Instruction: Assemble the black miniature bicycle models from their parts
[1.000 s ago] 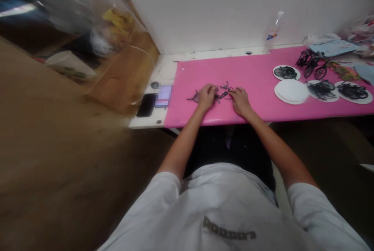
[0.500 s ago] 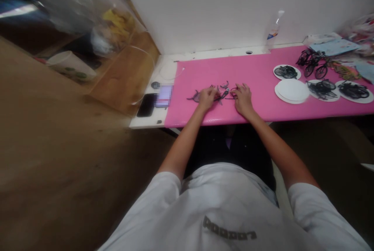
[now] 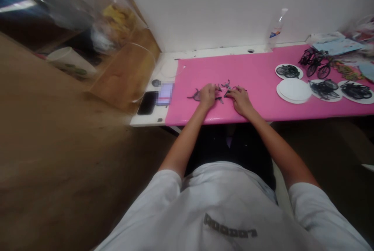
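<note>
Small dark plastic pieces (image 3: 226, 84), which look like miniature bicycle parts, lie between and beyond my hands on the pink table cover (image 3: 248, 69). My left hand (image 3: 207, 96) rests low over the cover, fingers curled in; what it holds is too small to make out. A curved dark part (image 3: 194, 95) sticks out to its left. My right hand (image 3: 242, 101) reaches in from the right, its fingertips closed on a small black part (image 3: 226, 93). Another thin black part shows just behind that hand, partly hidden by the fingers.
To the right, white plates (image 3: 294, 89) stand, several bearing black miniature bicycle parts. Assembled toy bicycles (image 3: 314, 62) are behind them. A clear bottle (image 3: 275, 30) stands by the wall. Phones (image 3: 147, 103) lie at the table's left end, near a white cable (image 3: 172, 75).
My right hand has shifted slightly left and its raised fingers have come down onto the small black part. My left hand stays in about the same place.
</note>
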The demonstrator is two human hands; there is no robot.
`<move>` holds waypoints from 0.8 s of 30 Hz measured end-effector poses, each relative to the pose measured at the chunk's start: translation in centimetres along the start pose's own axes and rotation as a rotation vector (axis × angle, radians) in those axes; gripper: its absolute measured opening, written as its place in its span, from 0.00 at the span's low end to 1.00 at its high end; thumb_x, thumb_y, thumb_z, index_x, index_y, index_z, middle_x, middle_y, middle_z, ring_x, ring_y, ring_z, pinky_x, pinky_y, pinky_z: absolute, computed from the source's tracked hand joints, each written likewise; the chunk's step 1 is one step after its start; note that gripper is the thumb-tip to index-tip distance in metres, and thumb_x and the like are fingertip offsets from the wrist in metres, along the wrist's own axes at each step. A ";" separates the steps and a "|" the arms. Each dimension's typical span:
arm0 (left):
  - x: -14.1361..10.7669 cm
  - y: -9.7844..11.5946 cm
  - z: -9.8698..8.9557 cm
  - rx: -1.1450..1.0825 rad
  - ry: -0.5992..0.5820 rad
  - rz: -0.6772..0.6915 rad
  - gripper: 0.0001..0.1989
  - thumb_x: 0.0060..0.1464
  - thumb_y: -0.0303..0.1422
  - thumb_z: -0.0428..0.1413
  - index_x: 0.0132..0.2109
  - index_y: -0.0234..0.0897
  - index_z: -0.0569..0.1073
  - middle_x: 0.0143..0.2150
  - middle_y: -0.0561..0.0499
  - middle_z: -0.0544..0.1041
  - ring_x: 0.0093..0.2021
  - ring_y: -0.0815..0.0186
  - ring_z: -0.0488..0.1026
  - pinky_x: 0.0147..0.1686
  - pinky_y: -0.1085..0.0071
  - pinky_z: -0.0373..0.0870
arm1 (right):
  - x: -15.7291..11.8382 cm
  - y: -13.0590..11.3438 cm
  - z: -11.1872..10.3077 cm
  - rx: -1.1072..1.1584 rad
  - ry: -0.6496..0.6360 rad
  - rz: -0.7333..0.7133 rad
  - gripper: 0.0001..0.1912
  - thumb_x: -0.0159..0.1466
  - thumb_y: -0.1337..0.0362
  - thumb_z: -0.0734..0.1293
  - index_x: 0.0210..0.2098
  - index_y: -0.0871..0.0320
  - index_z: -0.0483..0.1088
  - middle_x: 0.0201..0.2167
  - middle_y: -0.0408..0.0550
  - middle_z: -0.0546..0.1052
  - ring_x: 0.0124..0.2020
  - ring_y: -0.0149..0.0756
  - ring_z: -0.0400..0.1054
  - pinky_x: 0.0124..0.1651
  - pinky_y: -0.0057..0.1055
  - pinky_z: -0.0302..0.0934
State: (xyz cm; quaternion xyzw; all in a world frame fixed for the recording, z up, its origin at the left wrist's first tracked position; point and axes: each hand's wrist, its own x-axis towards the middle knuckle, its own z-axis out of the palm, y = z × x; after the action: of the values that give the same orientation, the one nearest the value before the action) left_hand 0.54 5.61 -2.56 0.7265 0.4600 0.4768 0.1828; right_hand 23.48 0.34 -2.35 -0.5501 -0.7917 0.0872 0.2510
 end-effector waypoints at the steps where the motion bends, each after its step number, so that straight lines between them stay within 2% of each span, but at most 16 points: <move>1: 0.0 -0.1 0.0 0.008 0.041 -0.015 0.42 0.82 0.57 0.31 0.41 0.42 0.83 0.43 0.41 0.88 0.48 0.53 0.85 0.57 0.55 0.78 | -0.1 0.0 0.0 -0.007 0.028 0.020 0.29 0.73 0.74 0.61 0.62 0.50 0.86 0.72 0.49 0.81 0.78 0.62 0.60 0.82 0.67 0.55; 4: 0.2 -0.3 -0.2 0.041 0.148 -0.045 0.41 0.83 0.54 0.29 0.40 0.43 0.81 0.44 0.41 0.87 0.50 0.54 0.84 0.57 0.55 0.77 | -0.3 -0.1 0.0 -0.032 0.106 0.078 0.27 0.74 0.72 0.61 0.62 0.52 0.86 0.70 0.54 0.81 0.77 0.64 0.59 0.80 0.66 0.58; 6: 0.4 -0.2 -0.2 0.070 0.145 -0.034 0.39 0.83 0.52 0.30 0.43 0.42 0.82 0.47 0.39 0.87 0.52 0.52 0.84 0.59 0.54 0.77 | -0.5 -0.2 -0.1 -0.050 0.132 0.105 0.27 0.74 0.72 0.61 0.62 0.54 0.85 0.71 0.56 0.80 0.77 0.65 0.58 0.80 0.65 0.57; 8: 0.5 0.0 0.0 0.112 0.041 0.012 0.35 0.83 0.49 0.33 0.49 0.41 0.83 0.53 0.38 0.88 0.58 0.50 0.83 0.65 0.51 0.74 | -0.5 -0.3 -0.2 -0.063 0.138 0.122 0.27 0.73 0.72 0.60 0.63 0.57 0.85 0.72 0.58 0.78 0.78 0.66 0.58 0.81 0.65 0.56; 10: 0.5 0.3 0.2 0.173 -0.114 0.069 0.29 0.83 0.46 0.40 0.58 0.41 0.84 0.65 0.38 0.86 0.69 0.47 0.78 0.72 0.46 0.68 | -0.6 -0.3 -0.2 -0.062 0.138 0.124 0.27 0.73 0.72 0.60 0.63 0.58 0.85 0.73 0.59 0.77 0.78 0.66 0.57 0.82 0.65 0.56; 12: 0.4 0.8 0.6 0.235 -0.264 0.107 0.24 0.81 0.45 0.47 0.69 0.43 0.80 0.77 0.40 0.78 0.79 0.44 0.69 0.77 0.39 0.60 | -0.6 -0.3 -0.2 -0.054 0.140 0.117 0.28 0.73 0.72 0.60 0.63 0.57 0.85 0.73 0.60 0.76 0.78 0.65 0.57 0.82 0.65 0.56; 14: 0.3 1.1 0.8 0.271 -0.367 0.117 0.25 0.80 0.44 0.51 0.75 0.45 0.76 0.82 0.41 0.72 0.84 0.42 0.63 0.79 0.34 0.55 | -0.6 -0.3 -0.1 -0.045 0.147 0.111 0.28 0.72 0.73 0.60 0.63 0.57 0.84 0.73 0.60 0.76 0.79 0.64 0.57 0.82 0.65 0.57; 16: 0.2 1.4 0.8 0.279 -0.409 0.115 0.23 0.80 0.44 0.51 0.72 0.45 0.79 0.80 0.40 0.75 0.83 0.41 0.65 0.79 0.33 0.54 | -0.6 -0.3 0.0 -0.042 0.154 0.110 0.28 0.71 0.73 0.60 0.62 0.57 0.85 0.72 0.60 0.76 0.79 0.64 0.57 0.82 0.65 0.57; 19: 0.2 1.5 0.6 0.271 -0.394 0.106 0.21 0.81 0.44 0.51 0.63 0.43 0.84 0.73 0.39 0.81 0.78 0.43 0.71 0.77 0.36 0.58 | -0.6 -0.3 0.2 -0.044 0.165 0.109 0.28 0.73 0.72 0.59 0.62 0.57 0.85 0.72 0.60 0.77 0.78 0.63 0.57 0.81 0.64 0.58; 24: 0.2 1.8 0.3 0.286 -0.369 0.090 0.20 0.78 0.44 0.55 0.62 0.39 0.85 0.69 0.37 0.82 0.74 0.43 0.74 0.74 0.39 0.62 | -0.6 -0.1 0.3 -0.059 0.168 0.101 0.27 0.75 0.72 0.59 0.62 0.56 0.85 0.71 0.59 0.77 0.78 0.62 0.58 0.80 0.61 0.60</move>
State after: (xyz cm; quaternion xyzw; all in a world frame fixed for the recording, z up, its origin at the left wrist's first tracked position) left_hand 1.74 4.91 -1.34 0.8396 0.4488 0.2737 0.1373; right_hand 23.42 -0.19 -2.79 -0.6020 -0.7413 0.0299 0.2953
